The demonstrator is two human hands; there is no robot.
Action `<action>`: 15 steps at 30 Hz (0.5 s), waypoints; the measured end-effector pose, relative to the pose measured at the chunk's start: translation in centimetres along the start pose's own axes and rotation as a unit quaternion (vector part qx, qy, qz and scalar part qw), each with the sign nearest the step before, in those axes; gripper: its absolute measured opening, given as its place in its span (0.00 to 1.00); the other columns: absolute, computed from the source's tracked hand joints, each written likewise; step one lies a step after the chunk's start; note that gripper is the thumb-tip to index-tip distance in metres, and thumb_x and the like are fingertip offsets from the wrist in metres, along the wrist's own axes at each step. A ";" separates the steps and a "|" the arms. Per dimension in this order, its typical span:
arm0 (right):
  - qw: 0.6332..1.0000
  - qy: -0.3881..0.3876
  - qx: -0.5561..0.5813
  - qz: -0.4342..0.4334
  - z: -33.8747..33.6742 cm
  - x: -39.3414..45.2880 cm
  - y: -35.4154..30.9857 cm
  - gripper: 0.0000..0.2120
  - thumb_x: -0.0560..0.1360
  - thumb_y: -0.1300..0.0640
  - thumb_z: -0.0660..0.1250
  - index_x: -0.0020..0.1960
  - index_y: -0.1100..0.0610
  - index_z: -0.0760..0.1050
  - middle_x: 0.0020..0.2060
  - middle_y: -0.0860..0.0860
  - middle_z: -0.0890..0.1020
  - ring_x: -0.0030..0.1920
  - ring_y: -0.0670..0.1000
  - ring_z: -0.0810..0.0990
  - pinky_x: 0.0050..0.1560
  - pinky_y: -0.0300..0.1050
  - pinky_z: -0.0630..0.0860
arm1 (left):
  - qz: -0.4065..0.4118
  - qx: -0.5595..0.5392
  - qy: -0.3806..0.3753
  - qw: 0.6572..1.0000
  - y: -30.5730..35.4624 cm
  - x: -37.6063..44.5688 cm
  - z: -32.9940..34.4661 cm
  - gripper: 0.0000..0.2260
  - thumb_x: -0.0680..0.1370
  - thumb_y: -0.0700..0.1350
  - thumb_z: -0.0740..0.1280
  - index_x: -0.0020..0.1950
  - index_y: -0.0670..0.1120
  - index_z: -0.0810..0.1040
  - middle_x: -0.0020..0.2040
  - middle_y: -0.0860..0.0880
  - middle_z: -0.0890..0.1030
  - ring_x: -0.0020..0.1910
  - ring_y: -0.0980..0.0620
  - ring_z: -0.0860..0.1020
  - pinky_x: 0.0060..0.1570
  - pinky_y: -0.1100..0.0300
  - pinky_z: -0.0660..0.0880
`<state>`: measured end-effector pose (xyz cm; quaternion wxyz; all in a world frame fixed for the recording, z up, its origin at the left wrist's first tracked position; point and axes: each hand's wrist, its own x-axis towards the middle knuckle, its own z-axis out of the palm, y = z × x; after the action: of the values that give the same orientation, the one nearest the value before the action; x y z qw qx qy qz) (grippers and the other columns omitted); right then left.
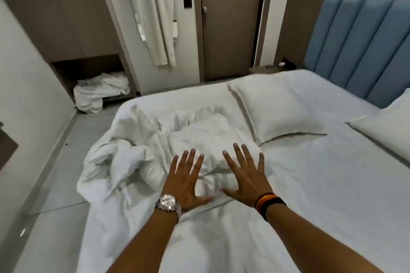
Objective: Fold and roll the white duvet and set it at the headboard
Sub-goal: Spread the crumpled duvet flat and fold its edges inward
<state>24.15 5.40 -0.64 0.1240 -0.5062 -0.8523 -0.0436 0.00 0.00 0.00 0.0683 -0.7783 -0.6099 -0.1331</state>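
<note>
The white duvet (133, 157) lies crumpled in a heap on the left side of the bed, part of it spilling over the left edge toward the floor. My left hand (186, 182), with a silver watch on the wrist, is spread flat, palm down, over the near part of the heap. My right hand (246, 177), with dark bands on the wrist, is spread the same way just to its right. Neither hand grips any cloth. The blue padded headboard (359, 46) stands at the far right of the bed.
Two white pillows (275, 108) (386, 126) lie near the headboard on the white sheet (321, 184). A pile of white linen (99, 93) sits in the open wardrobe niche at back left. A white robe (153, 13) hangs beside a brown door (230, 24). Grey tiled floor (57, 195) runs along the bed's left.
</note>
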 end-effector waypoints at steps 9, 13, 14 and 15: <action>0.989 -0.080 -0.065 -0.101 13.8 7.3 2.8 0.67 0.55 0.23 0.72 0.84 0.40 0.42 0.83 0.61 0.47 0.81 0.67 0.51 0.64 0.86 0.53 | -0.074 0.086 -0.076 0.991 -2.1 3.6 14.2 0.67 0.55 0.71 0.77 0.85 0.46 0.51 0.82 0.37 0.57 0.81 0.38 0.57 0.71 0.26 0.56; 0.997 -0.035 -0.012 -0.069 16.5 8.4 3.1 0.56 0.62 0.30 0.72 0.83 0.38 0.47 0.82 0.64 0.55 0.74 0.66 0.68 0.59 0.76 0.67 | -0.107 0.055 -0.048 0.992 -3.9 5.2 15.5 0.67 0.54 0.67 0.81 0.84 0.46 0.51 0.78 0.34 0.64 0.67 0.32 0.73 0.55 0.38 0.76; 0.998 -0.025 -0.003 -0.061 16.5 8.7 3.1 0.54 0.64 0.31 0.71 0.82 0.38 0.48 0.81 0.64 0.56 0.72 0.67 0.70 0.58 0.73 0.69 | -0.118 0.050 -0.041 0.991 -4.2 5.7 15.2 0.66 0.55 0.66 0.81 0.84 0.47 0.51 0.76 0.33 0.67 0.60 0.32 0.76 0.50 0.40 0.78; 0.998 -0.024 0.006 -0.053 16.2 9.0 3.1 0.53 0.65 0.32 0.71 0.82 0.39 0.49 0.81 0.65 0.57 0.68 0.67 0.73 0.57 0.70 0.72 | -0.128 0.043 -0.047 0.990 -4.3 6.2 14.7 0.64 0.58 0.63 0.82 0.84 0.47 0.50 0.72 0.34 0.71 0.54 0.33 0.77 0.46 0.41 0.79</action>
<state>20.02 17.78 -14.16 0.1041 -0.4607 -0.8808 -0.0331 -1.00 10.79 -12.52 0.0559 -0.6953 -0.7123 -0.0777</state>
